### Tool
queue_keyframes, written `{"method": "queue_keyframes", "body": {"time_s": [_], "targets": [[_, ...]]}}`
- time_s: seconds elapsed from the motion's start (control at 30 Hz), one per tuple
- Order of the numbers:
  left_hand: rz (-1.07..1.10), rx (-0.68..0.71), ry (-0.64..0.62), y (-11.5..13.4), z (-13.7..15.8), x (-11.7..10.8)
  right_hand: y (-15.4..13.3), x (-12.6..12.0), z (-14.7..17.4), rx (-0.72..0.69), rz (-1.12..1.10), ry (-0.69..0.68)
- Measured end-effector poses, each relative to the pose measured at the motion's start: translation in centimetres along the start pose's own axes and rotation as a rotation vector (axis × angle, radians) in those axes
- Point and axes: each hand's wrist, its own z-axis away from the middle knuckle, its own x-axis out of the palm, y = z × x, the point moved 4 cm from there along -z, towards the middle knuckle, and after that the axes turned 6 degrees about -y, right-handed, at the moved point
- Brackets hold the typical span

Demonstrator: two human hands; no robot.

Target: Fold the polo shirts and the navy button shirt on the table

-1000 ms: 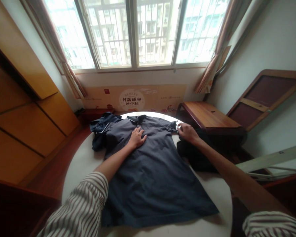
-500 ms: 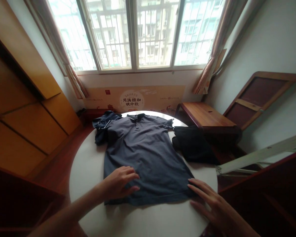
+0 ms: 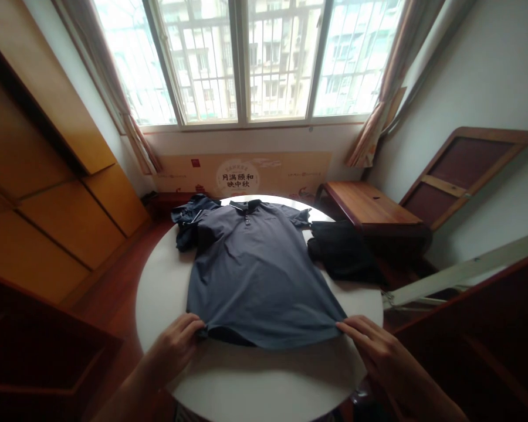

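Observation:
A dark grey-blue polo shirt [image 3: 264, 275] lies spread front up on the round white table [image 3: 264, 381], its collar toward the window and its hem toward me. My left hand [image 3: 178, 340] pinches the hem at its left corner. At the opposite corner, my right hand [image 3: 372, 340] grips the hem between thumb and fingers. Between the two hands the hem is lifted slightly off the tabletop, with a dark gap under its left part. The shirt's buttons run down from the collar.
A crumpled dark navy garment [image 3: 189, 217] lies beside the shirt's left sleeve area. Folded black cloth [image 3: 341, 252] sits at the table's right side. A wooden bench [image 3: 374, 202] stands beyond it, under the window's right end. Wooden cabinets [image 3: 48, 187] line the left wall.
My left hand has moved from above the shirt's lower front to the left hem corner and closed on it. My right hand has closed on the right corner. The hem has risen a little.

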Motion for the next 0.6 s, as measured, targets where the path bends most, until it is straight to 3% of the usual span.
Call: {"method": "queue_keyframes", "body": {"time_s": [0.1, 0.2, 0.33, 0.43, 0.53, 0.6], "targets": [[-0.002, -0.050, -0.028, -0.9, 1.6, -0.2, -1.9, -0.3, 0.5, 0.040, -0.027, -0.117], [0.035, -0.086, -0.144, -1.6, 3.7, -1.0, -3.4, 0.3, 1.3, 0.095, -0.049, -0.187], [0.182, -0.153, -0.385, -1.4, 3.4, -3.2, -2.1, 0.7, 0.4, 0.120, -0.116, -0.188], [0.219, -0.149, -0.462, -1.1, -1.1, -4.8, 1.9, -0.5, -4.0, 0.125, -0.143, -0.060], [0.223, -0.108, -0.383, -2.3, -8.8, -5.4, 6.8, -1.6, -11.0, 0.202, -0.212, -0.065], [0.229, -0.097, -0.270, -4.4, -14.8, -5.1, 9.8, -2.4, -15.4, 0.354, -0.221, -0.006]]}}
